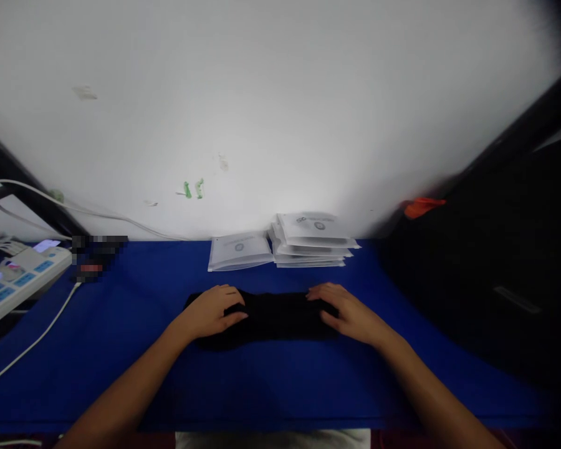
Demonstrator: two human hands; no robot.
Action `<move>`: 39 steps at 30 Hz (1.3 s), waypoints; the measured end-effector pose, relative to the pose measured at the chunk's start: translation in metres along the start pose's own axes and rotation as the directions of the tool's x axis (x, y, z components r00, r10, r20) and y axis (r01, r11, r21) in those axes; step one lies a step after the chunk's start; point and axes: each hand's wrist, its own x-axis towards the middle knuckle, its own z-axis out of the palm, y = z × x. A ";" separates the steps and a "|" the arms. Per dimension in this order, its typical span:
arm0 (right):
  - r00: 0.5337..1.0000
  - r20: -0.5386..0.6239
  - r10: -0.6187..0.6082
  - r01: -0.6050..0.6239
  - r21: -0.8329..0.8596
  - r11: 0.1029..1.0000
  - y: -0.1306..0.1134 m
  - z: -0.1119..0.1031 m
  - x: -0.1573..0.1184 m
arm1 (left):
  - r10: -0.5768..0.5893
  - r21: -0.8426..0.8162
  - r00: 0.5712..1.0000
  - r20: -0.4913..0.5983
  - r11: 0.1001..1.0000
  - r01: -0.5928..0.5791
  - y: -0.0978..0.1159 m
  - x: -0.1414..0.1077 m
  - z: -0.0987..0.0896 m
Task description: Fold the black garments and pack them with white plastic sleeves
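A black folded cloth [280, 317], longer from side to side than it is deep, lies on a blue-covered table. My left hand [217, 312] rests on its left part, thumb apart from the slightly bent fingers, with black fabric showing in the gap. On the right end, my right hand [348, 312] lies in much the same way, its thumb spread from the fingers. Both palms face down and touch the cloth. The fabric's left edge and right end are partly covered by the hands.
Behind the cloth stands a stack of frosted white zip bags [315, 234], with a single bag [240, 251] beside it. A power strip [23, 287] with cables is at left. A large black object [490, 280] fills the right side. The blue tabletop [271, 386] meets a white wall.
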 end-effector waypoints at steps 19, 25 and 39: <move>0.998 -0.056 0.036 -0.047 -0.207 0.977 -0.032 0.039 0.019 | -0.399 -0.034 0.916 0.038 0.916 0.400 -0.050 -0.024 -0.041; 0.999 -0.035 0.019 -0.025 -0.165 0.986 -0.018 0.032 0.018 | -0.524 0.245 0.804 -0.283 0.771 0.588 -0.032 -0.013 -0.034; 0.998 0.027 0.051 -0.052 0.036 0.998 -0.044 -0.008 -0.002 | -0.108 -0.223 0.985 0.134 0.965 0.137 0.005 -0.019 -0.030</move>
